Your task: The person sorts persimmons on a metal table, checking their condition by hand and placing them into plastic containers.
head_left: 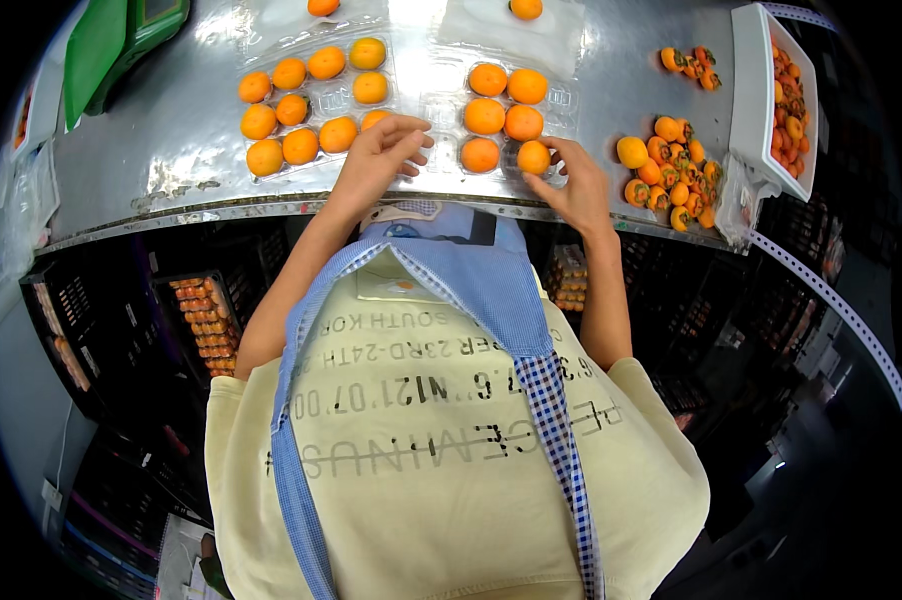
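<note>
With thumb and fingers, my right hand (pixel 575 184) grips a persimmon (pixel 533 157) at the near right corner of a transparent plastic tray (pixel 437 116). Several other persimmons (pixel 485 116) sit in two columns in that tray, and its left cells show bare plastic. My left hand (pixel 387 150) hovers over the gap between the trays, fingers apart and curled, holding nothing that I can see. Partly behind it is a persimmon (pixel 374 118) in a second transparent tray (pixel 334 99). Orange persimmons (pixel 290 73) fill most of that left tray.
Loose persimmons (pixel 672 169) lie piled on the metal table (pixel 196 157) at right, with a smaller cluster (pixel 692 66) beyond. A white foam box (pixel 751 97) of fruit stands at the right edge. At the far left is a green weighing scale (pixel 117 56). Black crates (pixel 226 292) stand below.
</note>
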Available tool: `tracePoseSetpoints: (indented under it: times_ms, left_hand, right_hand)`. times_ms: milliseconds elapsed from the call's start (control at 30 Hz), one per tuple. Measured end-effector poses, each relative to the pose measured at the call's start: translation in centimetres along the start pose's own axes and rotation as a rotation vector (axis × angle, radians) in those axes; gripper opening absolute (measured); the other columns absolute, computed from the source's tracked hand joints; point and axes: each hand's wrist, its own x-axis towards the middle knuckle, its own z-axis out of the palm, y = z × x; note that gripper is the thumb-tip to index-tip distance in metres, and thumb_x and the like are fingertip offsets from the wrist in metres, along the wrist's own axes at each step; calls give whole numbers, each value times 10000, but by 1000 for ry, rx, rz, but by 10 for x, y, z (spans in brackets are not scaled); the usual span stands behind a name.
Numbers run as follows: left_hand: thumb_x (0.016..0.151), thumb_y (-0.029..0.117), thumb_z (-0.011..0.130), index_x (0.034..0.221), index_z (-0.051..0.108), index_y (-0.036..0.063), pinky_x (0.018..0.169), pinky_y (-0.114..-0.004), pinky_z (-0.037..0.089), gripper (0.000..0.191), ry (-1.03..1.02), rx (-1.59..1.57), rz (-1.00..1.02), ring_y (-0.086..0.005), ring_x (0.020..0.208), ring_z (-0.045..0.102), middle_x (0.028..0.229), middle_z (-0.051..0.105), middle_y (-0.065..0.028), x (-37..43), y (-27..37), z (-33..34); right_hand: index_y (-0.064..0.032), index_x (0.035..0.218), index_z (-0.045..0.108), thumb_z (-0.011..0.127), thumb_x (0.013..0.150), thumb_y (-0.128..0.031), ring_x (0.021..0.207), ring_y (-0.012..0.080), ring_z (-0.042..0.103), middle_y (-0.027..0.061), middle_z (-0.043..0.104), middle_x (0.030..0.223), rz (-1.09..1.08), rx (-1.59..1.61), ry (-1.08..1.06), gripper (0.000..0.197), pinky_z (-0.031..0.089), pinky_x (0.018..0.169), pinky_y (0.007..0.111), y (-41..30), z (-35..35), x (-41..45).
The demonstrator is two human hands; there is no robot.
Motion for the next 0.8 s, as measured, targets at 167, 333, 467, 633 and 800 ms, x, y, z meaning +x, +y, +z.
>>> tracePoseSetpoints:
  times_ms: [167, 333, 467, 633, 800]
  left_hand:
    - [895, 196, 547, 1083, 562, 13, 681, -248, 481, 263, 13, -11, 30, -122, 784, 570, 956, 630, -95, 0, -1, 0]
    - [891, 193, 554, 1081, 563, 16, 680, -245, 478, 259, 15, -11, 13, -120, 783, 569, 956, 630, -91, 0, 0, 0]
    - [906, 220, 540, 1096, 554, 40, 722, -240, 478, 262, -2, -4, 1, -104, 819, 562, 977, 615, -64, -1, -2, -4]
    - [889, 202, 560, 1080, 568, 23, 675, -241, 479, 262, 10, -19, 33, -119, 781, 571, 951, 630, -84, -2, 0, 0]
    - [890, 204, 557, 1084, 567, 24, 673, -241, 480, 265, 9, -17, 34, -124, 788, 573, 956, 629, -86, -2, -3, -4]
  right_hand:
    - [-97, 1040, 603, 734, 664, -190, 880, 258, 595, 75, 576, 1043, -103, -124, -8, 409, 497, 700, 338, 0, 12, -2]
    - [-98, 1033, 612, 745, 648, -210, 851, 257, 580, 73, 579, 995, -153, -223, 30, 423, 477, 715, 352, 3, 19, -2]
    - [-113, 1059, 615, 740, 672, -230, 891, 251, 577, 79, 585, 1020, -117, -298, -40, 423, 475, 724, 350, -12, 12, 3]
    - [-109, 1068, 596, 756, 618, -219, 901, 216, 552, 29, 592, 997, -249, -230, 16, 490, 399, 759, 343, -37, 34, 11]
    - [-98, 1050, 583, 764, 608, -218, 913, 209, 534, 55, 576, 1012, -228, -270, 28, 492, 373, 774, 357, -45, 47, 11]
